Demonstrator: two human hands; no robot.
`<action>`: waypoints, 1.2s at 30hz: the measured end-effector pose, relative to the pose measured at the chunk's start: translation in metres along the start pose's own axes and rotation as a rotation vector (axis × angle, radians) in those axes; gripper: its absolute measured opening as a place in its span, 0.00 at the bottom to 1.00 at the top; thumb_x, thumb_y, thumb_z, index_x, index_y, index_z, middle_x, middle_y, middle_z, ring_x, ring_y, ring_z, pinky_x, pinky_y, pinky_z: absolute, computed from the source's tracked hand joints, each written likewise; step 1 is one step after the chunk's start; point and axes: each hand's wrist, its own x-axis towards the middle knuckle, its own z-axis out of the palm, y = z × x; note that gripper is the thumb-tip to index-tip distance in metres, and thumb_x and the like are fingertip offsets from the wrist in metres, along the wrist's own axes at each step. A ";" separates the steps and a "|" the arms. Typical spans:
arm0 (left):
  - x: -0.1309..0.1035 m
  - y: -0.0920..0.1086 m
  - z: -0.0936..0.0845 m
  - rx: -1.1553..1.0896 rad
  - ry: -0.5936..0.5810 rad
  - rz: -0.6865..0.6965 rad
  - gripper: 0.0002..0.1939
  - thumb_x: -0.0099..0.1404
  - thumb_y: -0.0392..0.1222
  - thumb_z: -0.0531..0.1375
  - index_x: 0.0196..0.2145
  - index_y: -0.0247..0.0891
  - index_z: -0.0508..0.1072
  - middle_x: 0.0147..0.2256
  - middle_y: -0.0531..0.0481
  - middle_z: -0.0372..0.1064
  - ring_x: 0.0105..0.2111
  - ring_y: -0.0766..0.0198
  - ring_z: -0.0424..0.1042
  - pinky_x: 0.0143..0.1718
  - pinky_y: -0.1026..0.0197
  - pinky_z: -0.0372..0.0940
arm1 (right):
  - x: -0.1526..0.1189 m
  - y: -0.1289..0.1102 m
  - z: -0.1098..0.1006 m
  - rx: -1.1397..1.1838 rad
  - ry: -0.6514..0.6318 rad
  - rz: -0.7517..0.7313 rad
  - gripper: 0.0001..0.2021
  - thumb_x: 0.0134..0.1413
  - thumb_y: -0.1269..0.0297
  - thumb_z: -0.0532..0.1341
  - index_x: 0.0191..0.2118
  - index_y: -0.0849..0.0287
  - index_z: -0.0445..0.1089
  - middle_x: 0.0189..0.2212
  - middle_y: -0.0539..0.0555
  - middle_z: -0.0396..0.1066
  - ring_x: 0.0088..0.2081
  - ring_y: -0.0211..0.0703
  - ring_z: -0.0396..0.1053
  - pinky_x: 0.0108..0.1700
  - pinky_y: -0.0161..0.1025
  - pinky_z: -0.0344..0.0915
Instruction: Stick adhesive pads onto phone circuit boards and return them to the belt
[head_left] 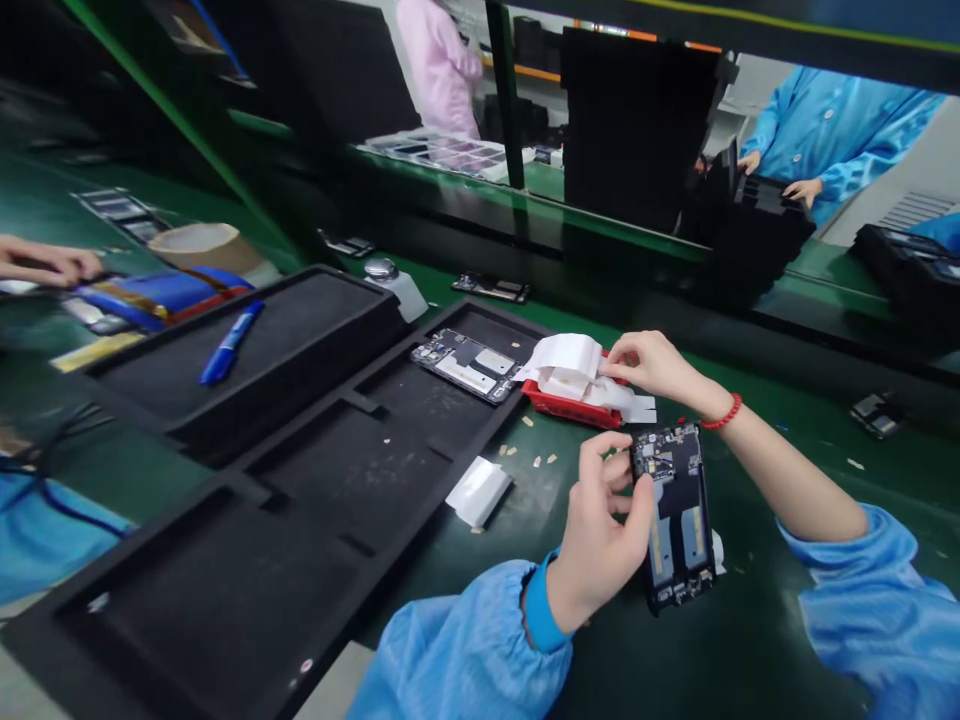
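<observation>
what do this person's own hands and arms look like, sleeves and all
Both hands are gloveless. The left hand has a flat, bright blue band at the wrist, below a shiny light-blue, gathered left sleeve. The right hand has a red bracelet at the wrist; the matching right sleeve ends well up the forearm.

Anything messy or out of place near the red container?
Yes: small tan scraps lie scattered on the green tabletop near the red container, and a white piece lies by the black tray. They look odd because they're loose, outside any container.
</observation>
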 end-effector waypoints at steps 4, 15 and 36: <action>0.003 0.002 0.002 -0.120 0.060 -0.127 0.25 0.67 0.40 0.61 0.60 0.41 0.63 0.35 0.50 0.78 0.30 0.65 0.77 0.29 0.68 0.70 | -0.006 -0.001 -0.006 0.049 -0.062 0.020 0.07 0.56 0.71 0.65 0.28 0.60 0.79 0.29 0.54 0.80 0.29 0.40 0.73 0.35 0.38 0.65; 0.004 0.002 -0.002 -0.085 0.282 -0.018 0.20 0.67 0.38 0.61 0.56 0.38 0.73 0.37 0.47 0.81 0.33 0.64 0.80 0.35 0.67 0.75 | -0.032 -0.019 -0.018 0.230 0.150 0.044 0.06 0.59 0.70 0.64 0.39 0.61 0.79 0.39 0.55 0.82 0.39 0.43 0.80 0.46 0.39 0.75; -0.007 0.020 0.003 0.247 0.467 0.343 0.14 0.68 0.35 0.65 0.51 0.37 0.76 0.41 0.50 0.82 0.35 0.65 0.83 0.38 0.68 0.78 | -0.146 -0.111 -0.003 0.427 0.468 0.117 0.07 0.50 0.70 0.73 0.30 0.50 0.78 0.56 0.54 0.71 0.56 0.54 0.71 0.62 0.56 0.70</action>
